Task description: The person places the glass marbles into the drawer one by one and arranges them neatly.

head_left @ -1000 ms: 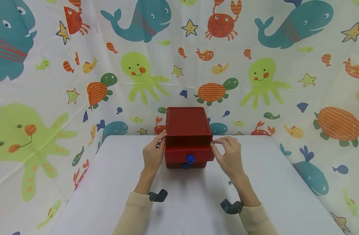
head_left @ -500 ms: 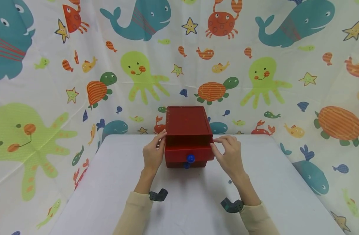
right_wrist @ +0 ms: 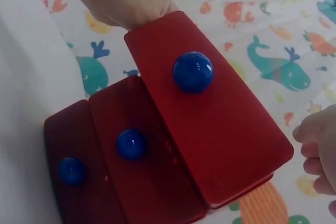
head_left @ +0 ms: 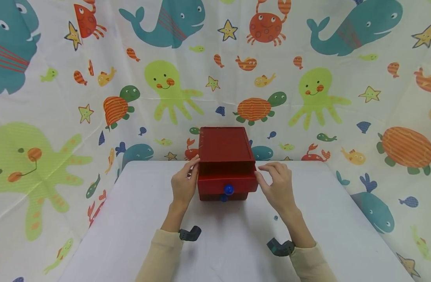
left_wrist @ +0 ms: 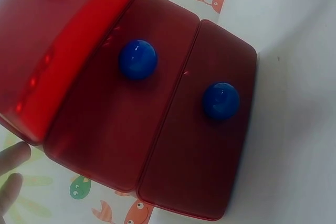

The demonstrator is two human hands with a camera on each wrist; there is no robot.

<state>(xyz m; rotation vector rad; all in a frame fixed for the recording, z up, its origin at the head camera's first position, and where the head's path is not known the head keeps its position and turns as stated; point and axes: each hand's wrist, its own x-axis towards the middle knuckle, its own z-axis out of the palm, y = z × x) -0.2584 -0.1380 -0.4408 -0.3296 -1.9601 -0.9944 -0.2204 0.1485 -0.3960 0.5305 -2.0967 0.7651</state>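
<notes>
In the head view, a plain beige left sleeve is seen at seven o'clock and a matching right sleeve towards five; each is ended just short of the wrist. Above its cuff, the left wrist is banded by a dark wrist camera, its angular block pointed towards three o'clock. A similar dark wrist unit is worn on the right, its block aimed towards nine and tinged with green at the end. The left hand and right hand are seen bare.
</notes>
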